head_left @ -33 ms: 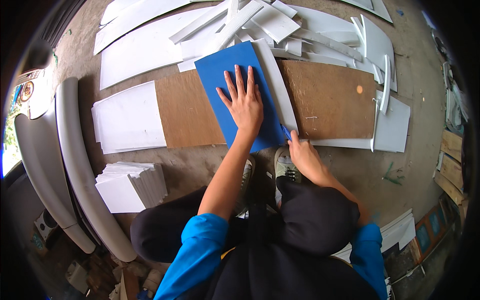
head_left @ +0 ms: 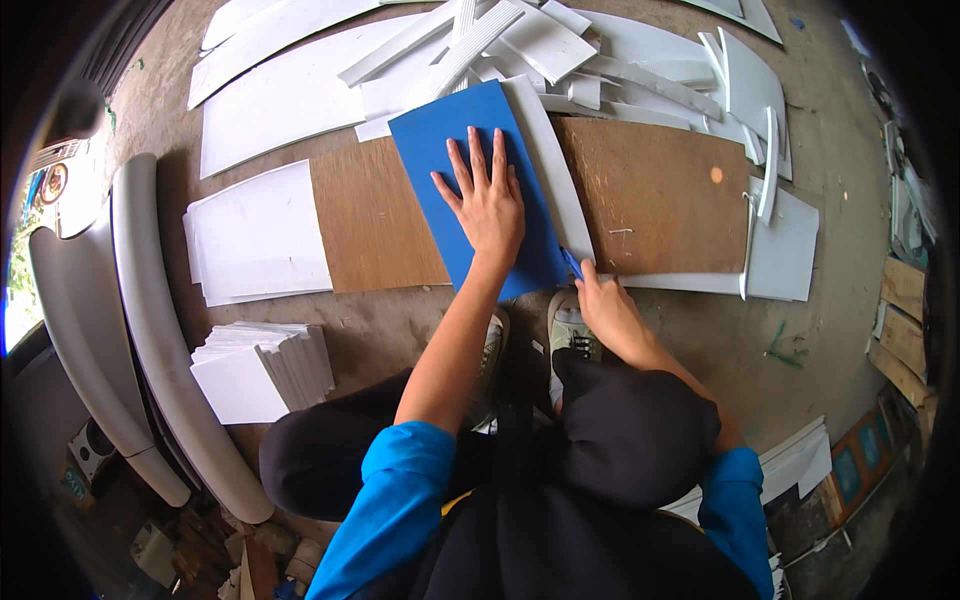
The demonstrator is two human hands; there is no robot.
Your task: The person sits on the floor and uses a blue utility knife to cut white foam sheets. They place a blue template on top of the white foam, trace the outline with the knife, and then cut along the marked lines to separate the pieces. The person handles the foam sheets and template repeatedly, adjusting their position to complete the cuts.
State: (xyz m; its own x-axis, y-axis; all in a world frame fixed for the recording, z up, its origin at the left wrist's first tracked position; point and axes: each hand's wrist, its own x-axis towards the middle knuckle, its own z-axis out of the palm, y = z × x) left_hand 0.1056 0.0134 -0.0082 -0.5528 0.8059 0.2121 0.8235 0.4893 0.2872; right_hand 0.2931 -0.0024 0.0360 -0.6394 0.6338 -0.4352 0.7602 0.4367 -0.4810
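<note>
Blue sheet (head_left: pixel 470 190), pinned flat under left hand (head_left: pixel 490 205) on brown board (head_left: pixel 660 195), on the floor.

Left fingers (head_left: pixel 478 160) spread, released, pressing only. Right hand (head_left: pixel 605 310) clenched around blue knife (head_left: pixel 571 262) at sheet's near right corner, blade by white strip (head_left: pixel 550 165) just right of left fingers. Risks, judged: sheet sliding under light palm pressure, skewing cut; blade running toward left fingers; white offcuts (head_left: pixel 520 40) beyond fingertips snagging sheet.

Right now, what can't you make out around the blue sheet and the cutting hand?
Head view only:
- Tool in right hand: only a blue tip shows; fingers hide the rest.
- Blue sheet under left hand: palm covers it.
- White strip beneath the sheet's right edge: partly hidden.
- Brown board: middle covered.
</note>
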